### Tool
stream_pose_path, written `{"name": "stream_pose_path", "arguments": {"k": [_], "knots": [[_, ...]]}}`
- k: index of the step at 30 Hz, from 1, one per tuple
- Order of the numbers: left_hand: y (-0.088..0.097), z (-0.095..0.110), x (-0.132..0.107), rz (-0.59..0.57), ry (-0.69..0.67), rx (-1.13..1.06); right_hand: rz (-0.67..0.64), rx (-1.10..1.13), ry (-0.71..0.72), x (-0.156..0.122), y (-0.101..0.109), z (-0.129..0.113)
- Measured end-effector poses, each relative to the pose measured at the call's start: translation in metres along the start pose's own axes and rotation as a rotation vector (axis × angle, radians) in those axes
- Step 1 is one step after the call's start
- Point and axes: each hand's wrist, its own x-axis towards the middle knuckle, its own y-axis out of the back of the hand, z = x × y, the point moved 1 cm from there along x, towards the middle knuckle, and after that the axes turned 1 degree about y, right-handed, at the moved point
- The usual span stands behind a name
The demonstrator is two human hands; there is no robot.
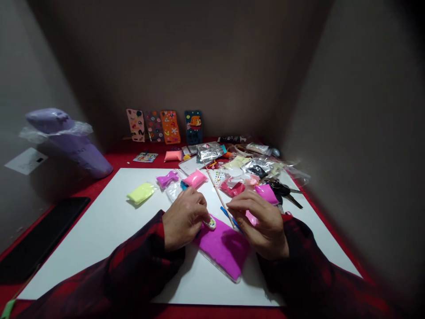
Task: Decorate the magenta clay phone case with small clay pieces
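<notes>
Red-and-black plaid cloth sleeves (133, 261) nearest cam, flat magenta clay-like slab (224, 250) btwn hands

L hand (184, 219): fingers bent, thumb + finger grasping small white oval piece w/ coloured pattern (211, 223), at slab's far-left end. R hand (259, 221): fingertips grasping thin straight pale wooden stick (215, 188), lower end by slab's far edge. Slim blue rod (225, 212) just L of R hand, partly hidden. Beyond L hand: soft shiny pink packet (195, 179), purple packet (168, 179); farther L, pale-yellow packet (141, 193). R of R hand, farther back: black-headed metal keys (282, 188). Packets + keys on white worktop (89, 248).
</notes>
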Motion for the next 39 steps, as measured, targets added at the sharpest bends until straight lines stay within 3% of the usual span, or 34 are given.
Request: {"name": "stream_pose_path", "arguments": {"k": [25, 29, 35, 39], "knots": [[-0.001, 0.0, -0.001, -0.017, 0.007, 0.03, 0.003, -0.008, -0.006, -0.001, 0.001, 0.0], [0.0, -0.001, -0.001, 0.043, 0.008, 0.0, 0.003, -0.004, 0.0, -0.002, 0.001, 0.002], [0.007, 0.008, -0.002, 0.245, 0.093, -0.148, -0.063, 0.013, 0.004, -0.003, 0.0, 0.004], [0.007, 0.018, -0.003, 0.252, 0.115, -0.274, -0.036, 0.036, -0.079, -0.007, -0.004, 0.0]]}}
